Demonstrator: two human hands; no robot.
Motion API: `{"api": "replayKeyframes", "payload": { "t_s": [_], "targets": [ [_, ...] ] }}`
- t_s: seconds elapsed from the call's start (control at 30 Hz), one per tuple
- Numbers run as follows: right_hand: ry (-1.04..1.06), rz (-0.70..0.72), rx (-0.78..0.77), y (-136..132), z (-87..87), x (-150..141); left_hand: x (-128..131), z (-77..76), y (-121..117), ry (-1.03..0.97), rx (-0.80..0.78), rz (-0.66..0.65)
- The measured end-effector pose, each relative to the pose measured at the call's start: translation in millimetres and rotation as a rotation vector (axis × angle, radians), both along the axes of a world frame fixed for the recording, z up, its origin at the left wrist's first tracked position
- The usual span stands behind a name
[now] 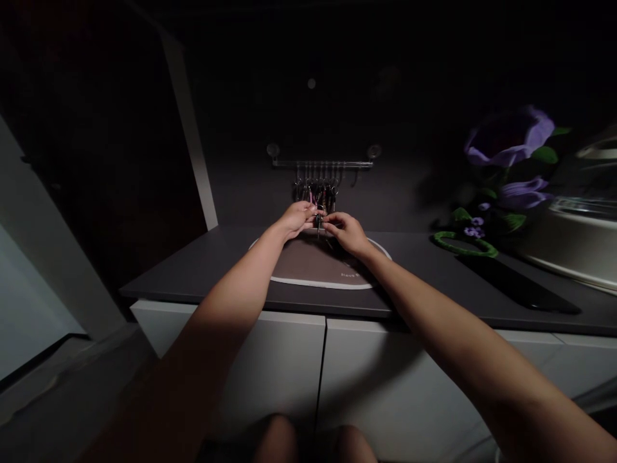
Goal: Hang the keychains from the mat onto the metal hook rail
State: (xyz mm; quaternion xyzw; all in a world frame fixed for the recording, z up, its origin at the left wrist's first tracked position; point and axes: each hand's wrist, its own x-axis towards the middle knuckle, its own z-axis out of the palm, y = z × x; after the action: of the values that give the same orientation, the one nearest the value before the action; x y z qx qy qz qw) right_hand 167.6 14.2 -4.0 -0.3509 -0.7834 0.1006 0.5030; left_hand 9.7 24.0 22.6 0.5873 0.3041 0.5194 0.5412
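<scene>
Both arms reach forward over the counter, and the hands meet in front of the wall. My left hand is closed, pinching a small bunch of keys on a ring. From the other side, the thumb and fingers of my right hand pinch at the same keys. The keys are small and dark, so their exact shapes are hard to tell. Just behind the hands, several key rings and keys hang from hooks on a clear rail, partly hidden by the fingers. Below lies a brown oval mat with a pale rim.
Suction cups fix the rail to the dark wall. On the right of the dark counter are purple flowers, a green ring, a flat black object and a large pale appliance. White cabinet doors stand below.
</scene>
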Motion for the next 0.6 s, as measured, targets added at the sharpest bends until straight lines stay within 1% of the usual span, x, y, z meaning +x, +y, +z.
{"api": "replayKeyframes", "payload": {
  "t_s": [0.13, 0.33, 0.5, 0.6],
  "targets": [
    [0.113, 0.025, 0.038, 2.9, 3.1, 2.0, 1.9, 2.9, -2.9, -0.114, -0.046, -0.043],
    [0.267, 0.107, -0.047, 7.4, 5.7, 5.0, 4.9, 4.1, -5.9, -0.175, -0.094, -0.053],
    [0.363, 0.108, -0.101, 7.7, 7.8, 6.7, 8.0, 2.2, -7.1, -0.142, -0.112, -0.037],
    [0.461, 0.13, -0.17, 6.6, 9.5, 7.1, 10.0, -1.0, -7.2, -0.075, -0.123, -0.066]
  ]
}}
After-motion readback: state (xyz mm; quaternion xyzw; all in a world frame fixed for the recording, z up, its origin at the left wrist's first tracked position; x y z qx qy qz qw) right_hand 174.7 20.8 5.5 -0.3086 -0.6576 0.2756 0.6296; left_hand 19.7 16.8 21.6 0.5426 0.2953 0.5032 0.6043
